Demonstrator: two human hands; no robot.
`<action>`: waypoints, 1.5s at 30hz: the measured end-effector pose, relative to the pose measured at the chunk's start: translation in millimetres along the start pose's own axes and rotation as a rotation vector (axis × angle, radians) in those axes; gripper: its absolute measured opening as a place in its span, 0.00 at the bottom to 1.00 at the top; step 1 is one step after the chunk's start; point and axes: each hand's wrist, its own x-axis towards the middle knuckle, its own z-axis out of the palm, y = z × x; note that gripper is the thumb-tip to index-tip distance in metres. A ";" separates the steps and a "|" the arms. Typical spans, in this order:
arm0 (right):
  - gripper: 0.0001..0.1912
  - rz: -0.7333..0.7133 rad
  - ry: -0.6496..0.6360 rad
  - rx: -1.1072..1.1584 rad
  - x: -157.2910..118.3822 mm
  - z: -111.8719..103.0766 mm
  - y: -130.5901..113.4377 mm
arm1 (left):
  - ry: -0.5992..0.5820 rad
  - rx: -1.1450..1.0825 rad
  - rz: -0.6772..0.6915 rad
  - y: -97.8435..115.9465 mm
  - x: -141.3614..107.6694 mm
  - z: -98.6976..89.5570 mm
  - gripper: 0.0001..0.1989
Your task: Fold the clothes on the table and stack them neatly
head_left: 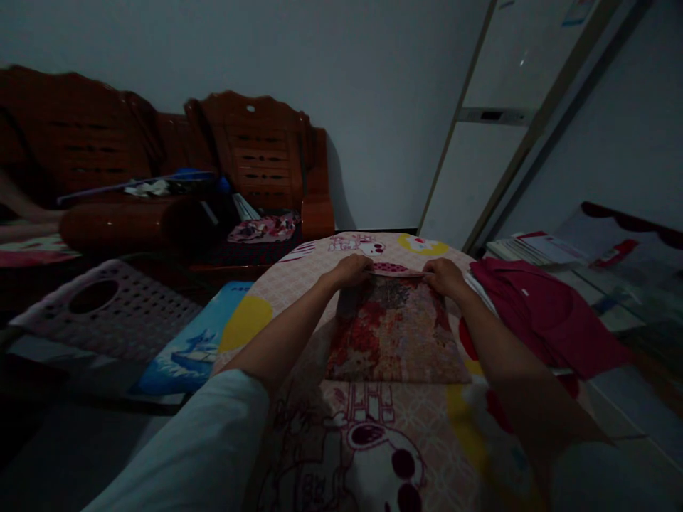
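A rectangular floral cloth piece [398, 327] in red, orange and tan lies flat on the covered table, probably folded. Along its far edge is a pinkish strip with dark pink dots [392, 268]. My left hand [353, 270] pinches the far left corner, fingers closed on the fabric. At the far right corner my right hand [444, 276] grips the same edge. Whether the cloth is a garment or a cover I cannot tell. Beneath it spreads a pale pink tablecloth [309, 277] with cartoon figures and yellow patches.
Dark red folded clothing [538, 306] lies at the table's right, near stacked papers [533, 250]. A woven chair [122, 306] and a blue printed bag [192, 348] stand at left. Behind are wooden seats [250, 156] holding items. Another person's arm [26, 213] shows at far left.
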 end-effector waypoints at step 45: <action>0.25 -0.023 0.093 0.051 10.6 120.4 14.6 | 0.031 -0.160 0.013 -17.4 0.5 81.1 0.27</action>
